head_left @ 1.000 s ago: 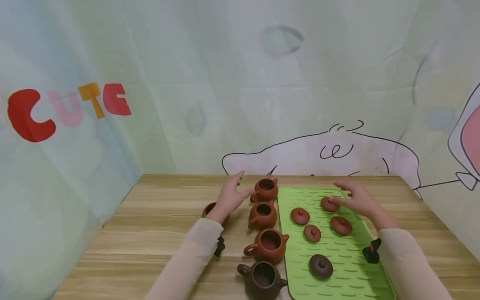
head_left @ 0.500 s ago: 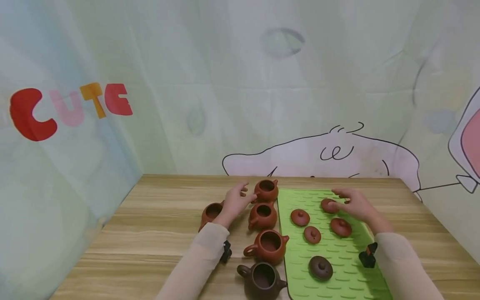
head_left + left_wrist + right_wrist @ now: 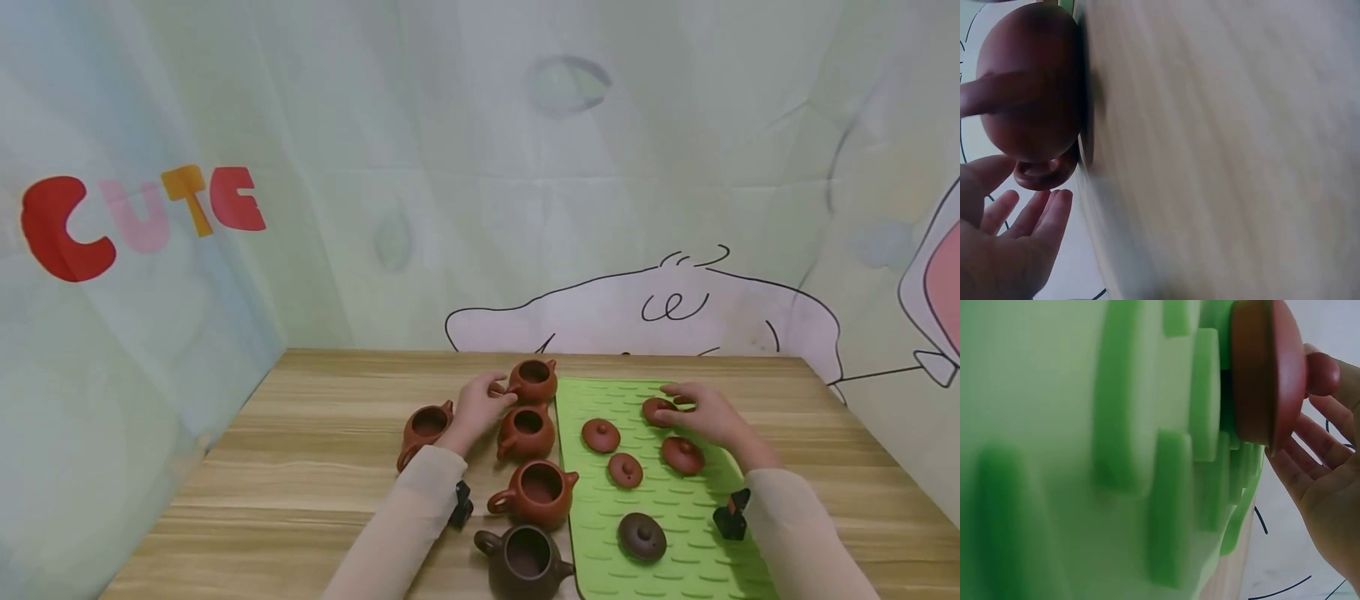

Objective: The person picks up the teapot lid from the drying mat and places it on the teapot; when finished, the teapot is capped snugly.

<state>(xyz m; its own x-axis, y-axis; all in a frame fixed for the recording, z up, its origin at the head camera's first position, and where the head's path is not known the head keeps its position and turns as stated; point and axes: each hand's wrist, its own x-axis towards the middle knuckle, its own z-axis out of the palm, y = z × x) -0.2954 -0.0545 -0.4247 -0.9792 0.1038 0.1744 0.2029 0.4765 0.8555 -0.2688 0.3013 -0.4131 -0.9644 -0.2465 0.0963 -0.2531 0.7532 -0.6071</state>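
Note:
Several reddish-brown clay teapots without lids stand near the mat. My left hand (image 3: 482, 410) is at the handle of the farthest teapot (image 3: 534, 382); in the left wrist view its loosely bent fingers (image 3: 1054, 215) lie close around the ring-shaped handle (image 3: 1041, 175), not closed on it. On the green mat, my right hand (image 3: 708, 412) reaches over the farthest reddish lid (image 3: 654, 412). Its thumb and fingers surround the knob (image 3: 1322, 373) in the right wrist view, and I cannot tell whether they touch it. This lid sits knob up on the mat.
Other lids lie on the green mat (image 3: 600, 500), among them a dark brown lid (image 3: 642, 537). A dark teapot (image 3: 527, 560) stands nearest me beside the mat. Another reddish teapot (image 3: 429, 427) sits left of the row, by my left forearm. Behind the wooden table (image 3: 315, 450) hangs a printed cloth.
My left hand has moved right and nearer me, its fingers closing in on the farthest teapot's handle. The right hand has drawn slightly lower and closer round the lid. Teapots and lids have stayed put.

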